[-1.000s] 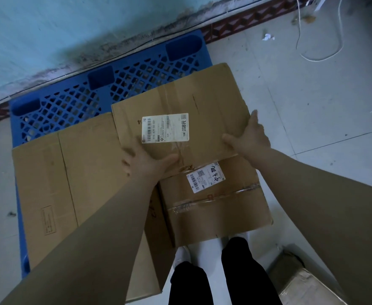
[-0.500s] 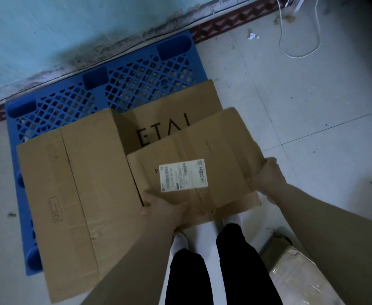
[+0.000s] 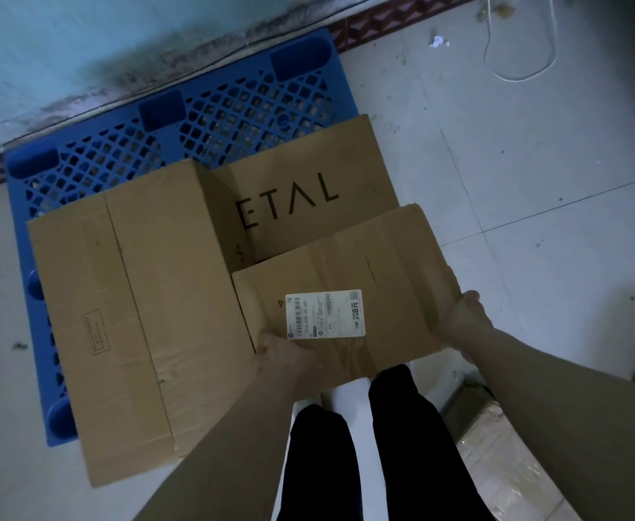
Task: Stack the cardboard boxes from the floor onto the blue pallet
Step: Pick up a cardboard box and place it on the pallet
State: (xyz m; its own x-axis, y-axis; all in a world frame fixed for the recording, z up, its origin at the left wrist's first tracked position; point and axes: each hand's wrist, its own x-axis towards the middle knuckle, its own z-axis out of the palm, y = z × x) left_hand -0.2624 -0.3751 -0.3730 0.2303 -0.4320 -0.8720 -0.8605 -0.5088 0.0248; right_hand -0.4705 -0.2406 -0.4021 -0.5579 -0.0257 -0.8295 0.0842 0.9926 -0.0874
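Left hand (image 3: 286, 355) grasps the near left corner of a small cardboard box (image 3: 346, 265), with its fingers curled around the near edge. Right hand (image 3: 462, 321) grasps the box's right edge in the same way, fingers wrapped over the cardboard. The small box sits level between the 2 hands, its top facing the camera, with a white shipping label (image 3: 325, 314) stuck near the left hand and strips of clear tape across the flaps. It is over the near right part of the blue pallet (image 3: 195, 118), directly in front of the person. 2 other boxes are already on the pallet. A big box (image 3: 139, 295) lies flat on the left side, long and wide, and its near end hangs past the pallet's front edge. A lettered box (image 3: 308, 174), printed with large dark letters reading ETAL, lies behind the small box and just beside the big one. The small box covers the lettered box's near part; whether it rests on it cannot be told. The pallet's open lattice shows at the back, close against a pale blue-green wall (image 3: 83, 39). Grey floor tiles (image 3: 534, 182) spread to the right, with a white cord (image 3: 519, 69) looped near the wall. The person's legs in black trousers (image 3: 402, 445) stand at the bottom, and a wrapped box (image 3: 496, 468) lies on the floor beside them.
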